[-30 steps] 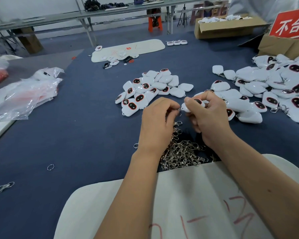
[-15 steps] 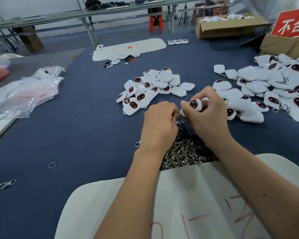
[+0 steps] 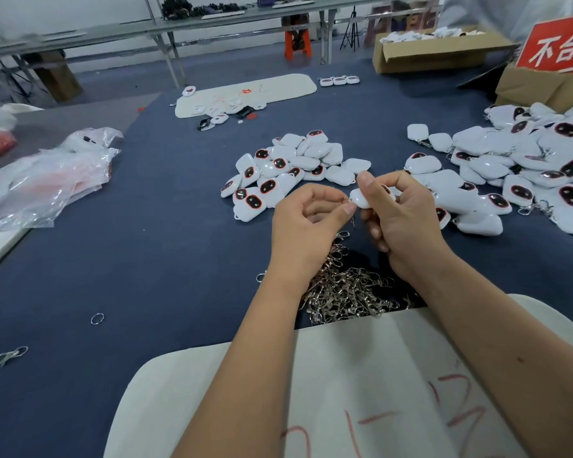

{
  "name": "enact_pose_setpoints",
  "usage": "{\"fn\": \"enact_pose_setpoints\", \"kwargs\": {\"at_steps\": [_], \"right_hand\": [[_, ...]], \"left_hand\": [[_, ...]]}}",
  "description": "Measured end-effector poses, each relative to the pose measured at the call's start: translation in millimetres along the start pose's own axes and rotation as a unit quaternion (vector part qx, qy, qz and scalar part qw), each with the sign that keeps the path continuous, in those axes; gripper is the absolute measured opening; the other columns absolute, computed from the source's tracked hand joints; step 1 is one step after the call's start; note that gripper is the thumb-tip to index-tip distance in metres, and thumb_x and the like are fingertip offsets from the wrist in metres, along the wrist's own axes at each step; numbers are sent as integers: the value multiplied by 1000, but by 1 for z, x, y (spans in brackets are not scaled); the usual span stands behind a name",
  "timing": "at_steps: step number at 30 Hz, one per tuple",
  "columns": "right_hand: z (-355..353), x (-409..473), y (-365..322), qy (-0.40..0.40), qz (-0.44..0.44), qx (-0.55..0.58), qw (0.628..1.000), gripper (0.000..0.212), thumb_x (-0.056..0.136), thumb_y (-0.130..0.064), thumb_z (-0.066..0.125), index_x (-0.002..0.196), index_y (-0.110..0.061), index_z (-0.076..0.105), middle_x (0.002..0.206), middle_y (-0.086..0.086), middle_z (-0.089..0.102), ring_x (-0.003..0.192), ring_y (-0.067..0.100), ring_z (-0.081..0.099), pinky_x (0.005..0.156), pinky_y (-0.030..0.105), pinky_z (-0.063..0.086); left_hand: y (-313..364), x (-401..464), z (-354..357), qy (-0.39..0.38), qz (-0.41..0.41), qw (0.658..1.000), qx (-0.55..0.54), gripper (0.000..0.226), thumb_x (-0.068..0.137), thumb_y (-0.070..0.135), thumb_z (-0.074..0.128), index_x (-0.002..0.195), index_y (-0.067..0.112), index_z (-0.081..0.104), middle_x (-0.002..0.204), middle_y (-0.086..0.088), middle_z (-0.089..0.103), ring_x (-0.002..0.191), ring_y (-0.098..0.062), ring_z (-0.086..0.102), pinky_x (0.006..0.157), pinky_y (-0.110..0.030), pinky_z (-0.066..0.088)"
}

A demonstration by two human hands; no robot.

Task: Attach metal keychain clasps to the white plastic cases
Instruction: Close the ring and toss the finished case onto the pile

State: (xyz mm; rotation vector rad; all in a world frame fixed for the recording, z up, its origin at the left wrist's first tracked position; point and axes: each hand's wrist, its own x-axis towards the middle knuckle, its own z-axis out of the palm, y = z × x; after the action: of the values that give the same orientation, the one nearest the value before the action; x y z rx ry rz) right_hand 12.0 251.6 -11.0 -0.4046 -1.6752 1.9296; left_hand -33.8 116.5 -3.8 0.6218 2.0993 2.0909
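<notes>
Right hand (image 3: 401, 219) gripped a white case (image 3: 361, 198) above the clasp heap (image 3: 348, 289). Left hand (image 3: 306, 219) pinched a clasp ring (image 3: 345, 199) touching the case's corner.

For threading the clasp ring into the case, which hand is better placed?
Left hand: it already pinches the small metal clasp ring at the corner of the white plastic case, which the right hand holds.

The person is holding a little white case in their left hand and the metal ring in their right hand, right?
Not quite: the hands are swapped. In the head view the right hand holds the white case, and the left hand pinches the metal ring at its edge.
</notes>
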Motion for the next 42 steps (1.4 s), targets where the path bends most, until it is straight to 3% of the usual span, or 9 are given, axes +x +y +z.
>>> {"fn": "enact_pose_setpoints", "kwargs": {"at_steps": [7, 14, 23, 35, 42], "right_hand": [[-2, 1, -1, -32, 11, 39, 999, 17, 95, -37, 74, 93, -23, 64, 60, 2, 63, 37, 10, 42, 35, 16, 28], [-5, 2, 1, -81, 13, 76, 994, 1, 96, -24, 74, 95, -23, 74, 67, 6, 67, 47, 10, 51, 39, 19, 35], [-4, 2, 3, -73, 19, 82, 994, 3, 98, -18, 71, 100, -16, 72, 68, 5, 67, 50, 11, 52, 41, 18, 36], [-4, 0, 2, -79, 11, 47, 996, 11, 95, -21, 74, 104, -14, 70, 69, 5, 67, 50, 11, 52, 40, 20, 37], [-4, -1, 2, -76, 9, 30, 997, 17, 94, -22, 76, 107, -12, 70, 69, 6, 67, 50, 12, 51, 40, 21, 36]], "left_hand": [[1, 1, -2, 39, -21, 995, -87, 14, 87, -5, 74, 89, 9, 72, 75, 0, 75, 73, -12, 73, 71, -21, 56], [-2, 3, -3, 63, 1, 997, -40, 16, 90, -4, 71, 91, 11, 76, 81, -3, 75, 76, -8, 69, 74, -20, 55], [-2, 2, -3, 57, 46, 997, 32, 9, 91, 0, 72, 94, 7, 77, 86, -5, 75, 76, -8, 64, 78, -24, 56], [-1, 3, -5, 57, 47, 996, 48, 11, 89, -3, 72, 88, 8, 76, 77, 2, 71, 70, -6, 61, 71, -18, 52], [-5, 5, -8, 37, 57, 992, 102, 23, 85, -3, 72, 81, 20, 75, 68, 14, 65, 64, -4, 56, 65, -17, 49]]}}
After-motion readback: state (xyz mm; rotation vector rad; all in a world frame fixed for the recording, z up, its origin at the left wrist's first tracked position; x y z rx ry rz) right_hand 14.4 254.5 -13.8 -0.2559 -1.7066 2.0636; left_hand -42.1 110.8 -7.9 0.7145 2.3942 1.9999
